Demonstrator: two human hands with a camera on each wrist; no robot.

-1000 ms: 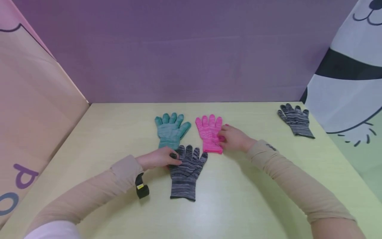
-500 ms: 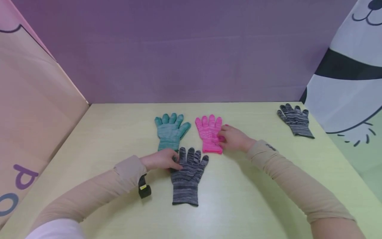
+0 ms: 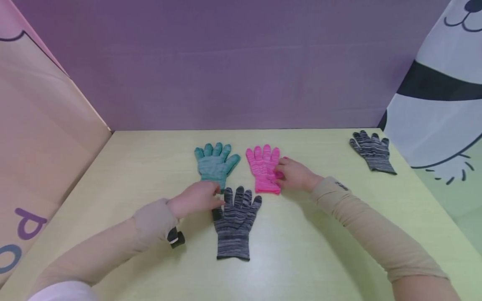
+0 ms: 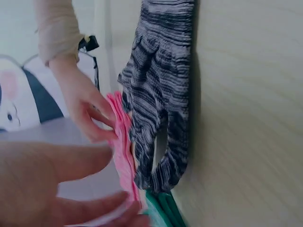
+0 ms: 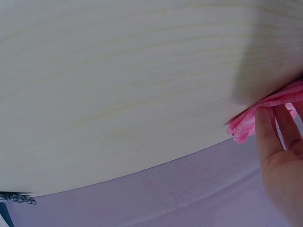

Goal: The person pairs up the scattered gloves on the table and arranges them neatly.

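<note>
My left hand (image 3: 197, 198) hovers at the upper left of a black-and-grey striped knit glove (image 3: 233, 230), which lies palm-down or palm-up, I cannot tell. In the left wrist view the thumb and fingers stand apart with nothing between them, and the striped glove (image 4: 161, 71) lies beyond. With bent fingers, my right hand (image 3: 295, 173) holds the right side of a pink glove (image 3: 265, 167). In the right wrist view its fingertips meet the pink fabric (image 5: 279, 97). Just left of the pink glove lies a teal glove (image 3: 214, 165), its cuff partly behind my left hand.
A second striped glove (image 3: 373, 152) lies at the far right of the pale wooden table (image 3: 320, 251). A purple backdrop (image 3: 241, 67) rises along the table's back edge. Printed panels stand at left and right.
My left hand shifted the striped glove slightly toward me, then let go of its left side and drew back leftward. The right hand and the pink glove stayed in place.
</note>
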